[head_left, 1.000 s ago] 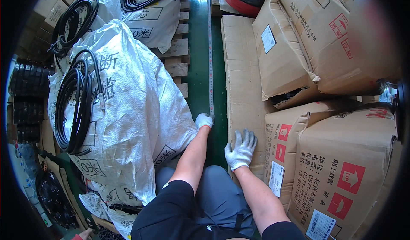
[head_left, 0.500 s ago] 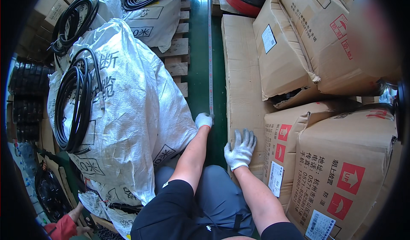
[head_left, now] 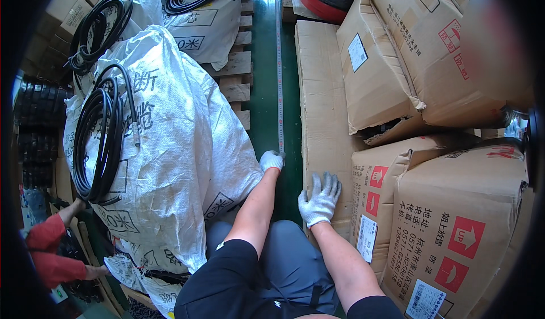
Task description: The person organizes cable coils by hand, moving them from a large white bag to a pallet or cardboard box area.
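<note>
A long thin tape measure (head_left: 279, 80) stretches along the green floor strip, straight away from me. My left hand (head_left: 272, 160), in a white knit glove, is closed at the tape's near end, low by the floor; its fingertips are partly hidden. My right hand (head_left: 319, 201), gloved in grey-white, lies with fingers spread on a flat cardboard carton (head_left: 323, 103) along the right side of the strip. Just left of my left forearm bulges a white woven sack (head_left: 170, 103), with a coil of black cable (head_left: 97, 143) on its top.
Dented cardboard boxes (head_left: 448, 228) are stacked on the right. Further white sacks (head_left: 207, 29) with cable coils sit on wooden pallets (head_left: 235, 63) to the left. Black and red coils (head_left: 321, 3) stand at the far end. A person in red sleeves (head_left: 48, 256) reaches in at lower left.
At lower left, the person in red has come further into view, one arm now reaching toward the sacks. My hands and the tape measure have hardly moved.
</note>
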Demonstrator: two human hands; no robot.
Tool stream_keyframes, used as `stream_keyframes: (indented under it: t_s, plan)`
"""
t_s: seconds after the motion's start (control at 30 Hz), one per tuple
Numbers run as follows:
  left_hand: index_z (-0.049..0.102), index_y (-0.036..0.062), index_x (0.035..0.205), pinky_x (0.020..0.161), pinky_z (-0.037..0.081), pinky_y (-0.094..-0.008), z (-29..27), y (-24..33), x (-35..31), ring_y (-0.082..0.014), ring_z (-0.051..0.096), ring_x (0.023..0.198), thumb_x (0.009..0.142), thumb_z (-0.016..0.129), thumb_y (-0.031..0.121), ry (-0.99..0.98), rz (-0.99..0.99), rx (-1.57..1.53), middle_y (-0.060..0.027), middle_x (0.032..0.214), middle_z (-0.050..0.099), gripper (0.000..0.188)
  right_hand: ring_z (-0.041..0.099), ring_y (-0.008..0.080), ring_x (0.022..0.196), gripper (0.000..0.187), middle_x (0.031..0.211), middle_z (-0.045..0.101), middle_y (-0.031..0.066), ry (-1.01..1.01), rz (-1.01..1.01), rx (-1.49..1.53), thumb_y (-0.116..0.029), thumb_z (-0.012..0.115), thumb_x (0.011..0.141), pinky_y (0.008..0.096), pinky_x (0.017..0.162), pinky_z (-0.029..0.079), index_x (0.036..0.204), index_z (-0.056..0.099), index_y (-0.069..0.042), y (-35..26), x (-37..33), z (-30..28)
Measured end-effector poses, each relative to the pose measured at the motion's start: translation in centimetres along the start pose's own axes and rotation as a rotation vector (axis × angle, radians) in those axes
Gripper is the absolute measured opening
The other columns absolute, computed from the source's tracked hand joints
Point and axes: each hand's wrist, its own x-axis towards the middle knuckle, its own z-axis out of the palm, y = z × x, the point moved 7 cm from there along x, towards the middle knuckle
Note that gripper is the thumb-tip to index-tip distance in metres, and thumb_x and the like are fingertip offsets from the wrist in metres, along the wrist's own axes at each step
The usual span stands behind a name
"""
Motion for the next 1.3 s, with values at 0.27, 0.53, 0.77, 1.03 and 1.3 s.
stream_keyframes:
  t_s: [0.27,0.53,0.77,1.03,1.3]
  plan:
    - [0.087,0.0066,0.112,0.097,0.060,-0.0450,-0.5,0.5,-1.0,-0.0375,0.080,0.106,0.092,0.081,0.043,-0.030,-0.019,-0.021,-0.0188,0.109,0.084,0.042,0.040,0.0503,0.154,0.067,0.157,0.051,0.0253,-0.004,0.002,-0.003,-0.035,0.074,0.090,0.0676,0.132,0.024,0.150,0.057,-0.013,0.2,-0.3,0.0]
    - [0.085,0.0079,0.111,0.102,0.060,-0.0510,-0.6,-0.7,1.7,-0.0454,0.075,0.116,0.089,0.080,0.049,0.040,0.061,0.143,-0.0231,0.122,0.080,0.047,0.040,0.0522,0.151,0.068,0.158,0.047,0.0266,-0.004,-0.011,0.046,-0.035,0.075,0.089,0.0679,0.130,0.027,0.151,0.055,-0.014,-0.7,-0.3,0.8]
    - [0.086,0.0082,0.117,0.100,0.059,-0.0444,2.5,0.2,1.9,-0.0386,0.078,0.112,0.087,0.084,0.048,-0.076,0.032,-0.018,-0.0185,0.119,0.083,0.049,0.043,0.0509,0.150,0.066,0.155,0.050,0.0243,0.006,0.015,0.001,-0.032,0.074,0.087,0.0696,0.128,0.029,0.149,0.057,-0.017,1.7,0.6,0.4]
    - [0.086,0.0044,0.114,0.096,0.059,-0.0435,0.5,-0.4,0.7,-0.0363,0.079,0.103,0.089,0.084,0.050,-0.053,0.030,-0.006,-0.0185,0.113,0.084,0.051,0.045,0.0504,0.150,0.066,0.156,0.051,0.0235,0.034,-0.007,0.042,-0.031,0.076,0.087,0.0693,0.128,0.030,0.149,0.059,-0.017,0.7,-0.1,0.5]
    - [0.085,0.0023,0.117,0.098,0.059,-0.0440,1.2,0.0,0.3,-0.0396,0.079,0.105,0.093,0.081,0.050,-0.074,0.046,-0.031,-0.0206,0.115,0.083,0.053,0.045,0.0499,0.150,0.064,0.156,0.051,0.0227,0.049,-0.006,0.038,-0.031,0.076,0.087,0.0691,0.128,0.030,0.148,0.060,-0.017,1.1,0.0,0.3]
